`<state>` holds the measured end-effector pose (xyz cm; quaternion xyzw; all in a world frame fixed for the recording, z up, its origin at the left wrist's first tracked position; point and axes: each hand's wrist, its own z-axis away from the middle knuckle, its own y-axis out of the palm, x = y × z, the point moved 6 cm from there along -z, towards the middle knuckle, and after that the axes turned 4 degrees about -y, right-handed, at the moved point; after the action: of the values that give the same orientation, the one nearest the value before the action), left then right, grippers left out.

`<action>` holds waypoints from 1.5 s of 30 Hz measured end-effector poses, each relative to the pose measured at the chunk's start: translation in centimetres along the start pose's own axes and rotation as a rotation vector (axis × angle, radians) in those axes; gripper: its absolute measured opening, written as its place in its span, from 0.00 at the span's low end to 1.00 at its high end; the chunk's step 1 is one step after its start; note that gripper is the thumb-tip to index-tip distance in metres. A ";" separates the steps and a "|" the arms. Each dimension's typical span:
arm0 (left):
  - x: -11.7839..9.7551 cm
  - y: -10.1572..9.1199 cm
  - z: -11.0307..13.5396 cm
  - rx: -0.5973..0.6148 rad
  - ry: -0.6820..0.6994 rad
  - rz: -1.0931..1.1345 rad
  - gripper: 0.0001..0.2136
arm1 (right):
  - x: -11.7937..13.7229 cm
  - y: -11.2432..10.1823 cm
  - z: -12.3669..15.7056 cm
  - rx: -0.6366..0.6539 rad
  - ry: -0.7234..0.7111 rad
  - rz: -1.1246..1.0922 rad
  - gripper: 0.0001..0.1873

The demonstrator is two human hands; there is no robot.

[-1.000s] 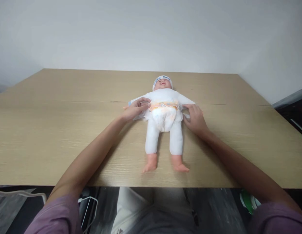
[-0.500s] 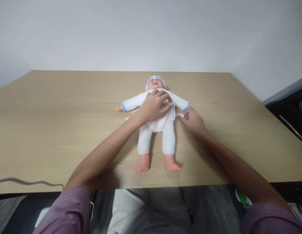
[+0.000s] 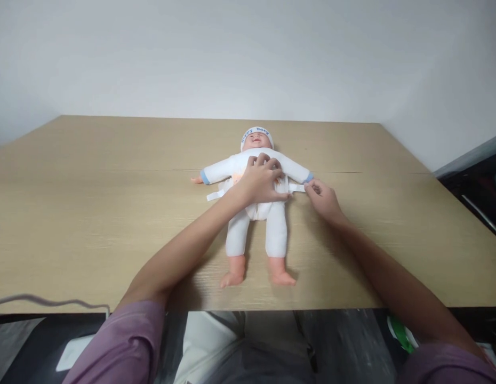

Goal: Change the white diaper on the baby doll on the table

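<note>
A baby doll (image 3: 276, 234) in a white suit and lettered headband lies on its back, feet toward me. Around its hips is a white diaper (image 3: 258, 212), with one tab (image 3: 215, 196) sticking out on the left. My left hand (image 3: 262, 181) rests over the doll's belly on the diaper front, fingers spread and bent, thumb stretched to the right. Beside the doll's right-hand sleeve, my right hand (image 3: 323, 200) pinches the end of the other diaper tab (image 3: 297, 188), which is drawn out sideways.
The wooden table (image 3: 112, 224) reaches back to a pale wall (image 3: 232, 58). A cable (image 3: 52, 302) runs along the front left edge. A dark object (image 3: 476, 186) stands at the right. Below the edge are a white item (image 3: 74, 352) and a green roll (image 3: 400, 336).
My left hand has slid slightly right and down over the diaper, its thumb now lower. My right hand has moved a little right, and the pinched tab is stretched out straighter.
</note>
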<state>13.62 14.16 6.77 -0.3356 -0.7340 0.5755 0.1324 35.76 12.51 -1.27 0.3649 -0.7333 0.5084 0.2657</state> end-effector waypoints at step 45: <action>8.9 -0.9 7.7 -0.311 -0.233 0.559 0.19 | 9.1 5.0 2.8 0.163 -0.629 0.112 0.32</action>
<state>2.29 14.01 3.57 -0.4720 -0.7029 0.5049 -0.1680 26.31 8.54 1.98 0.4832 -0.7554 0.4415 -0.0323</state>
